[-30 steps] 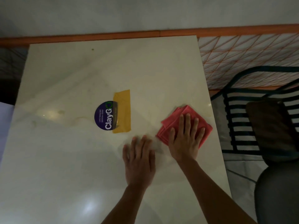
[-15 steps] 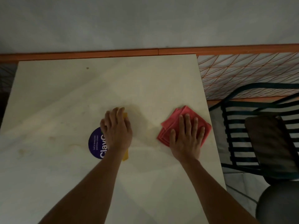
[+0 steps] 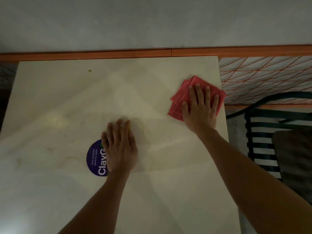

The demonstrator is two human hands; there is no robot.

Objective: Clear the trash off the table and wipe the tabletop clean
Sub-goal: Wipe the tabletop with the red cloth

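A folded red cloth (image 3: 184, 97) lies near the far right edge of the pale marble table (image 3: 67, 102). My right hand (image 3: 200, 108) presses flat on the cloth with straight, spread fingers. My left hand (image 3: 119, 147) rests flat on the table's middle, covering a yellow paper of which only a sliver shows by my fingertips. A round purple ClayGo sticker (image 3: 95, 158) sits just left of that hand, partly hidden under it. A small brown speck (image 3: 89, 70) marks the far left of the tabletop.
A grey wall (image 3: 152, 22) with an orange skirting strip (image 3: 118, 54) runs behind the table. To the right stand a dark slatted chair (image 3: 263, 135) with a brown cushion (image 3: 293, 157), above patterned orange-lined floor tiles (image 3: 263, 78).
My right hand has slid the red cloth away from me toward the table's far right corner. My left hand moved from the bare table onto the yellow paper and stays there.
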